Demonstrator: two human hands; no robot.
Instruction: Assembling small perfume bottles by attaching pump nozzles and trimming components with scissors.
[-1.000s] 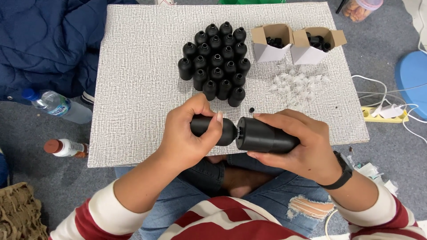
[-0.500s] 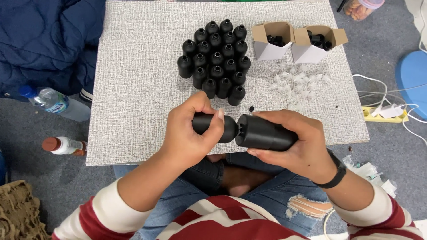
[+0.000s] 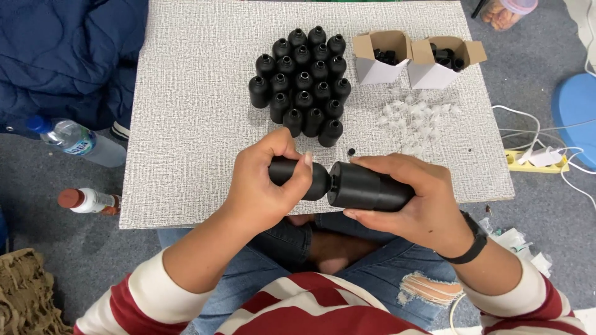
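You are holding two black pieces end to end just above the near edge of the surface (image 3: pixel 186 124). Your left hand (image 3: pixel 264 186) is wrapping closed around a small bottle (image 3: pixel 304 177), with the thumb lying along its top and the fingers curling under it. Your right hand (image 3: pixel 413 198) is gripping a wider cylinder (image 3: pixel 366 186), fingers closed over its far end and thumb pressing from below. The bottle's rounded end is touching the cylinder's open end; whether it is sitting inside is not clear.

Both pieces are lying sideways, over the surface's front edge and above your knees.

Farther back on the surface, a cluster of upright bottles (image 3: pixel 304 80) is standing packed together. To its right, two small open boxes (image 3: pixel 413 59) are standing side by side, each holding small black parts. Just in front of the boxes, a loose scatter of clear plastic bits (image 3: pixel 413 118) is lying on the surface. A tiny black cap (image 3: pixel 351 151) is lying near your right hand's knuckles.

On the floor to your left, a water bottle (image 3: pixel 77 141) and a red-capped bottle (image 3: pixel 90 201) are lying on their sides. To your right, a power strip (image 3: pixel 537 162) with white cables is lying on the floor.
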